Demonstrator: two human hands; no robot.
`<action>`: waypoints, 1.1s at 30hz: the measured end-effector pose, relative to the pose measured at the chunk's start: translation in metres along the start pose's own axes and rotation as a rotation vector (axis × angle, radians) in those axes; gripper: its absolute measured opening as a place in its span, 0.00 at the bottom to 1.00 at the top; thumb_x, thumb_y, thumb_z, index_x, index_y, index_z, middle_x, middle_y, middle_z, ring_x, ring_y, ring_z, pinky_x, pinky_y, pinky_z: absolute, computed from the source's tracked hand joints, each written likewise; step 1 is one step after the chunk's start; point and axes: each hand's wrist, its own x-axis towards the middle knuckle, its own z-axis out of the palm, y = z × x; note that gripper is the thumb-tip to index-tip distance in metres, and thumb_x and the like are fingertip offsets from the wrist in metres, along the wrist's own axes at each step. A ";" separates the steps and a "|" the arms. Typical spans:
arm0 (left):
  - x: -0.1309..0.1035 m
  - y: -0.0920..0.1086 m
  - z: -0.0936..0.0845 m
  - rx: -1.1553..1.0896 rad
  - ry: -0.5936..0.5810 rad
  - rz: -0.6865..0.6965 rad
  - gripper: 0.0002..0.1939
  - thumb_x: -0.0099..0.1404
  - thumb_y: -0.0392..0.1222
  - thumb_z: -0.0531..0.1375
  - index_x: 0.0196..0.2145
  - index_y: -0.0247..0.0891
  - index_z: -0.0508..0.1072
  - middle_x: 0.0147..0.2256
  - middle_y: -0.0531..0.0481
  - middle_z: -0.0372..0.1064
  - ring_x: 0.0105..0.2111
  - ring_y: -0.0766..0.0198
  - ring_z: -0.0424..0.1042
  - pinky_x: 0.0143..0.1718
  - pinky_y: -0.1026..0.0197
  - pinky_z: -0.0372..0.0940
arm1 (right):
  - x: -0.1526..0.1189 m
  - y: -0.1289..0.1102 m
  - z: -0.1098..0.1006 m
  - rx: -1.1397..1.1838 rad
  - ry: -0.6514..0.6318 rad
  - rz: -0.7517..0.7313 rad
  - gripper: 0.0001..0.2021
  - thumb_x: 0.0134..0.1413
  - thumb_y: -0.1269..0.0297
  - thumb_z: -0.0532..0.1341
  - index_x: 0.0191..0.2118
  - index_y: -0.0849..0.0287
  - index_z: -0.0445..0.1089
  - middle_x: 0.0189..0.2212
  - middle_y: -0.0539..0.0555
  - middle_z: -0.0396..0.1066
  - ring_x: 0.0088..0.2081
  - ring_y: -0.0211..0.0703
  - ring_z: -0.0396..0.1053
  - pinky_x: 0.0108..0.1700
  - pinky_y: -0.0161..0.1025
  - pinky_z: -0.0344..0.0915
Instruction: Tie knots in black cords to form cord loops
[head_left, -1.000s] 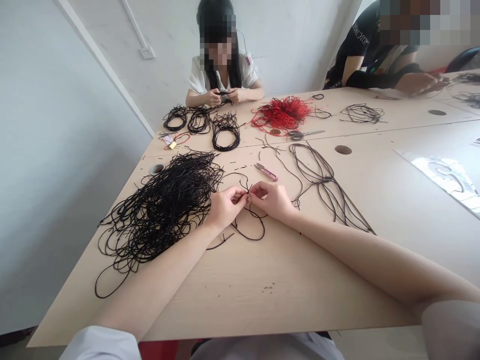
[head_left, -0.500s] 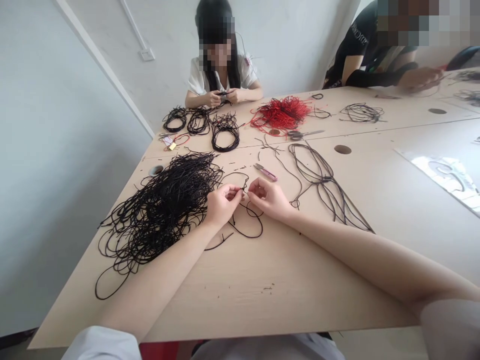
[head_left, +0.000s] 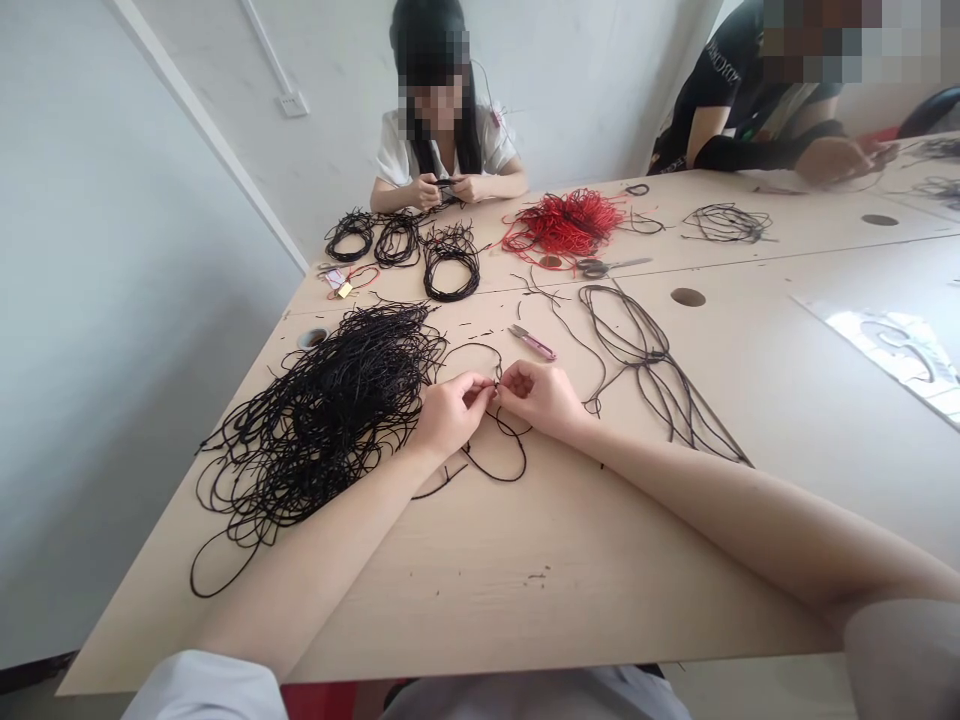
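Observation:
A thin black cord (head_left: 523, 462) runs in loops on the table around and below my hands. My left hand (head_left: 451, 410) pinches it between thumb and fingertips. Fingertip to fingertip with it, my right hand (head_left: 541, 398) is closed in a pinch on the same cord. The exact spot they grip is small and partly hidden by the fingers. Just beyond my right hand lies a pair of thread snips (head_left: 534, 342) with a pink handle. Left of my left hand spreads a large tangled heap of black cords (head_left: 330, 400).
Coiled black cord bundles (head_left: 451, 280), a red cord pile (head_left: 566, 225) and black scissors (head_left: 611, 267) lie farther back. A dark cord bundle (head_left: 652, 357) is to the right. Two people (head_left: 450, 160) sit across the table (head_left: 480, 580), their hands busy.
My left hand has shifted slightly right, and the fingertips of both hands have come together on the cord. The view has moved very little.

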 end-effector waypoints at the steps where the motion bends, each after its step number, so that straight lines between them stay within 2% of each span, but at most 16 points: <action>1: -0.001 0.002 0.000 0.040 0.004 0.012 0.07 0.62 0.42 0.58 0.36 0.40 0.75 0.34 0.48 0.77 0.33 0.60 0.75 0.37 0.60 0.68 | 0.001 -0.001 -0.001 0.015 -0.031 -0.005 0.02 0.44 0.67 0.59 0.26 0.58 0.65 0.20 0.47 0.65 0.22 0.35 0.60 0.24 0.33 0.57; 5: -0.003 0.005 0.002 0.045 -0.003 0.014 0.08 0.64 0.43 0.56 0.36 0.40 0.73 0.33 0.49 0.76 0.32 0.62 0.75 0.35 0.61 0.68 | 0.002 -0.005 -0.009 0.162 -0.192 0.007 0.06 0.47 0.67 0.53 0.23 0.58 0.57 0.18 0.45 0.55 0.21 0.33 0.52 0.22 0.33 0.50; 8: 0.000 0.000 0.002 -0.064 0.032 -0.073 0.09 0.64 0.45 0.56 0.35 0.38 0.72 0.31 0.48 0.76 0.29 0.62 0.75 0.34 0.62 0.69 | 0.001 -0.008 -0.012 0.236 -0.249 0.006 0.10 0.52 0.66 0.51 0.21 0.57 0.53 0.18 0.45 0.51 0.21 0.33 0.49 0.23 0.33 0.48; 11: 0.004 -0.004 0.000 -0.212 0.052 -0.175 0.11 0.63 0.47 0.58 0.36 0.36 0.71 0.30 0.47 0.75 0.29 0.61 0.76 0.34 0.60 0.70 | -0.001 -0.008 -0.009 0.197 -0.163 -0.027 0.11 0.54 0.61 0.55 0.24 0.58 0.56 0.19 0.45 0.53 0.22 0.33 0.51 0.23 0.33 0.50; 15: 0.003 -0.001 0.000 -0.244 0.017 -0.128 0.11 0.62 0.47 0.59 0.34 0.36 0.72 0.31 0.47 0.75 0.30 0.61 0.75 0.34 0.60 0.70 | 0.002 -0.002 -0.001 0.106 0.031 -0.055 0.12 0.50 0.55 0.62 0.34 0.57 0.65 0.23 0.47 0.63 0.24 0.35 0.58 0.25 0.34 0.57; 19: 0.001 0.001 0.001 -0.203 -0.001 -0.133 0.09 0.62 0.45 0.59 0.33 0.37 0.72 0.28 0.48 0.75 0.28 0.61 0.75 0.34 0.60 0.69 | 0.005 0.002 0.001 0.036 0.094 -0.103 0.10 0.55 0.56 0.59 0.30 0.57 0.69 0.29 0.52 0.69 0.30 0.38 0.64 0.32 0.36 0.63; 22: 0.004 -0.005 0.002 -0.262 0.051 -0.225 0.09 0.60 0.45 0.60 0.31 0.36 0.71 0.28 0.47 0.75 0.27 0.61 0.75 0.32 0.60 0.70 | 0.001 -0.002 -0.004 0.092 0.075 -0.080 0.16 0.58 0.54 0.56 0.26 0.58 0.67 0.23 0.50 0.67 0.27 0.38 0.62 0.30 0.36 0.61; 24: 0.006 -0.010 0.002 -0.306 0.070 -0.275 0.09 0.59 0.46 0.60 0.32 0.36 0.71 0.28 0.47 0.75 0.26 0.61 0.75 0.29 0.60 0.70 | -0.003 -0.006 -0.008 0.182 0.005 -0.058 0.22 0.61 0.51 0.52 0.20 0.58 0.62 0.18 0.49 0.62 0.22 0.35 0.58 0.27 0.36 0.58; 26: 0.007 -0.013 0.001 -0.336 0.073 -0.294 0.10 0.59 0.46 0.60 0.33 0.36 0.71 0.27 0.47 0.75 0.25 0.62 0.75 0.29 0.61 0.70 | -0.006 -0.009 -0.010 0.258 -0.045 -0.038 0.24 0.62 0.50 0.49 0.20 0.58 0.61 0.16 0.48 0.57 0.19 0.34 0.55 0.25 0.35 0.55; 30: 0.007 -0.013 0.000 -0.418 0.058 -0.313 0.09 0.58 0.45 0.61 0.32 0.35 0.71 0.26 0.48 0.74 0.25 0.63 0.74 0.30 0.61 0.69 | -0.007 -0.010 -0.008 0.205 -0.034 -0.033 0.18 0.62 0.52 0.50 0.31 0.58 0.69 0.14 0.44 0.52 0.18 0.34 0.50 0.22 0.35 0.51; 33: 0.006 -0.011 0.000 -0.452 0.051 -0.304 0.09 0.58 0.44 0.61 0.31 0.35 0.71 0.26 0.48 0.74 0.24 0.63 0.73 0.30 0.61 0.69 | -0.003 -0.006 -0.004 0.102 0.044 -0.080 0.09 0.59 0.61 0.53 0.36 0.57 0.68 0.19 0.46 0.58 0.20 0.34 0.53 0.24 0.34 0.54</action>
